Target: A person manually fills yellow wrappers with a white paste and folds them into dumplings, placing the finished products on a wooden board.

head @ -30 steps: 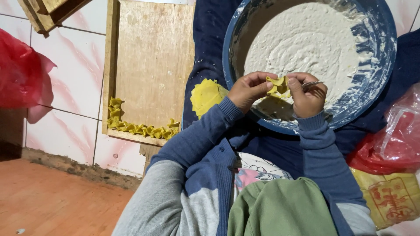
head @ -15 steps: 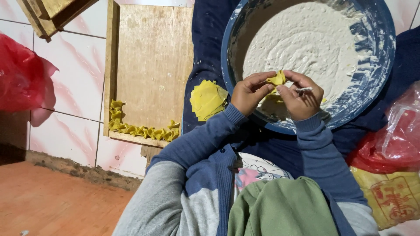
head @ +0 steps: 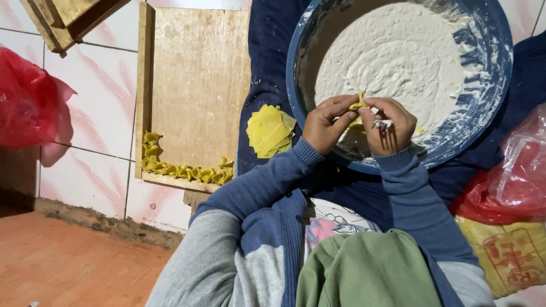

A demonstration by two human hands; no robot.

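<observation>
Closer together now, our left hand (head: pixel 328 120) and right hand (head: pixel 391 126) pinch a wrapper (head: pixel 358 106) shut over the bowl (head: pixel 489 108), sealing next.

Both hands met over the near rim of a wide blue basin (head: pixel 493 85) filled with pale, whitish filling (head: pixel 398 57). The left hand (head: pixel 327 122) and right hand (head: pixel 389 125) pinched a small yellow dumpling wrapper (head: pixel 358 105) between their fingertips, folding it shut. A stack of flat yellow wrappers (head: pixel 270 131) lay just left of the basin on dark blue cloth (head: pixel 267 62). On a wooden board (head: pixel 199 79), folded yellow dumplings (head: pixel 182 169) ran along the left and near edges. A red plastic bag (head: pixel 28 105) sat far left, another red bag (head: pixel 512 176) at right.
</observation>
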